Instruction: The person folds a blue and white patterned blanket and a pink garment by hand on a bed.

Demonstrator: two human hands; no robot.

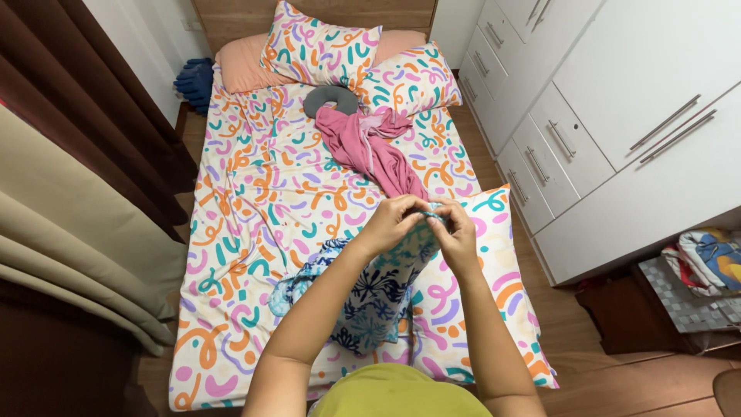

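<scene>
Fingers of the left hand (395, 222) and right hand (455, 232) pinch shut on the blue patterned cloth (370, 297) above the bed's (255, 232) foot edge; a loose pinch could drop it.

A single head-worn camera looks steeply down from the foot of the bed with the squiggle-patterned sheet (255, 201), facing its wooden headboard (309, 15); raised hands fill the near foreground, white wardrobe cabinets (617, 116) along the right.

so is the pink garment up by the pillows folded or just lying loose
Lying loose. The pink garment sprawls crumpled across the bedsheet, sleeves splayed near the grey neck pillow, with no neat folds.
</scene>
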